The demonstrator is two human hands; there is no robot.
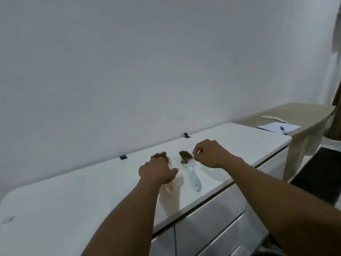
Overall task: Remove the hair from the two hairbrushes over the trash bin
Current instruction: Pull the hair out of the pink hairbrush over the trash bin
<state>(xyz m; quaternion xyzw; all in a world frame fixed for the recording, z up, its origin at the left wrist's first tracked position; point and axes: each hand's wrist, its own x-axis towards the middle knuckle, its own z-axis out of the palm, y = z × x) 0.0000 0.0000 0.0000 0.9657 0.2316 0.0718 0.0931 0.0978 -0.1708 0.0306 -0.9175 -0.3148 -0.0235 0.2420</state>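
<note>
We see the left hand (156,170) lying knuckles-up over a pink plastic hairbrush (169,188), whose handle end pokes out beneath the wrist and whose head, at the fingertips, carries a clump of brown hair (162,156). The fingers curl down over the brush, but we cannot tell whether they grip it. Just right of this hand a pale blue plastic hairbrush (193,176) lies flat on the white tabletop (92,200), with matted brown hair on its bristles (185,155). The right hand (210,154) hovers beside that head, thumb and forefinger pinching a thin pale stick (199,151). Beyond the hands, two small black clips (123,157) sit on the table's far edge.
</note>
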